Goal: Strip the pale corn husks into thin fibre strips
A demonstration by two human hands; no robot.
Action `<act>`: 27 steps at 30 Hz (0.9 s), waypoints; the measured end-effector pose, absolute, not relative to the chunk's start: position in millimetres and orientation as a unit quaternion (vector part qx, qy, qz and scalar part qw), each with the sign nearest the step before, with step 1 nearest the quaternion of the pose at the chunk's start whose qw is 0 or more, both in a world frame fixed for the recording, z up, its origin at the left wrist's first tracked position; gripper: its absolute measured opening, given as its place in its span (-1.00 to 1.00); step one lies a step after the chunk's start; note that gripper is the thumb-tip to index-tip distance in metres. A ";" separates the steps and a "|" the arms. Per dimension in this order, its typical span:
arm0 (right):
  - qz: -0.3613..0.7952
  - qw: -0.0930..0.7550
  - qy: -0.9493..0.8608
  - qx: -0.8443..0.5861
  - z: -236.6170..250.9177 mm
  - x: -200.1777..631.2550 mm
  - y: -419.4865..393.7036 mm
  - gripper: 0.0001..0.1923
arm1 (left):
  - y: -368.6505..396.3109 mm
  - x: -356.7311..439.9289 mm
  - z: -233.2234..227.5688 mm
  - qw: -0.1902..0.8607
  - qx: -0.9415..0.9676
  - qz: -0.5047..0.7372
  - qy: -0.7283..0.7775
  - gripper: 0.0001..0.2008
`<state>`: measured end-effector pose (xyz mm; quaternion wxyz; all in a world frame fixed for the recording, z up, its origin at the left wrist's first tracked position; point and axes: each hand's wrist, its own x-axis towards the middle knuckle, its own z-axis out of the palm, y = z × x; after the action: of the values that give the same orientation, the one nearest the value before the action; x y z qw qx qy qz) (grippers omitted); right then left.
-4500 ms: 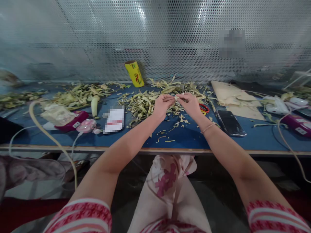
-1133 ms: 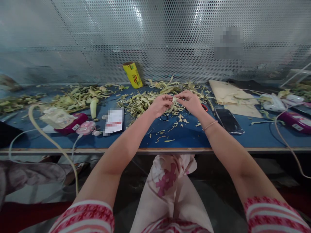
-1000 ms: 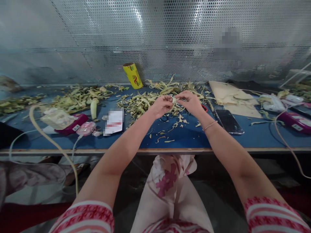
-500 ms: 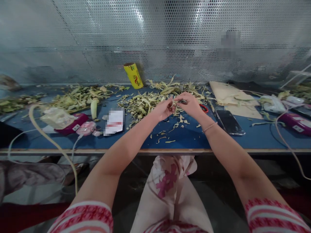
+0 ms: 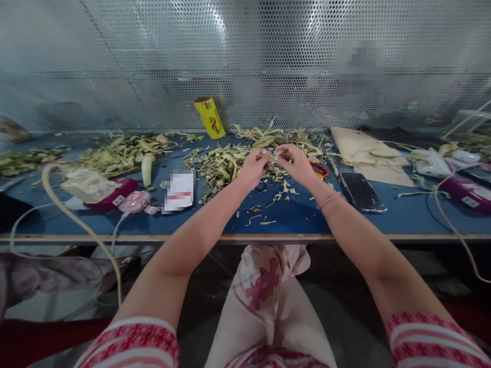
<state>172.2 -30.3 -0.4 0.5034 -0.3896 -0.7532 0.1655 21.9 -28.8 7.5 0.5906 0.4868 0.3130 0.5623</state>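
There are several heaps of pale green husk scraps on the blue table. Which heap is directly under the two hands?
The middle heap, right of the yellow roll. The left hand and right hand meet over its right side; the far-left heap lies well apart from them.

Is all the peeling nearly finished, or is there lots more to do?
Plenty looks done: a big heap of pale green husk strips covers the blue tabletop, with a second strip pile further left. In hand: the left hand and right hand pinch one small pale scrap between their fingertips. Left: one whole pale green stalk lies unpeeled.
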 end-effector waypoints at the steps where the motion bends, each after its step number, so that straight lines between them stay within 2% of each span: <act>1: 0.189 0.501 -0.750 -0.388 -2.1 170.7 -29.6 -0.70 | -28.4 22.2 7.1 0.586 0.486 0.568 0.312 -0.80; 6: 0.268 0.485 -0.745 -0.370 -5.6 161.4 -32.1 -0.67 | -30.5 23.0 6.7 0.569 0.491 0.571 0.331 -0.75; 14: 0.258 0.518 -0.722 -0.379 -6.7 159.2 -29.6 -0.73 | -28.2 20.0 -1.3 0.492 0.553 0.586 0.331 -0.71; 22: 0.269 0.545 -0.694 -0.387 -6.2 158.2 -29.7 -0.61 | -28.1 19.9 2.2 0.498 0.526 0.606 0.329 -0.69; 27: 0.231 0.546 -0.707 -0.386 -1.1 158.2 -35.7 -0.69 | -30.1 21.2 2.1 0.512 0.522 0.604 0.316 -0.67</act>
<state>158.2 -35.7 -1.1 0.5462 -0.3855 -0.7069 0.2308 21.2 -30.1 2.1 0.5124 0.5220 0.3158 0.6044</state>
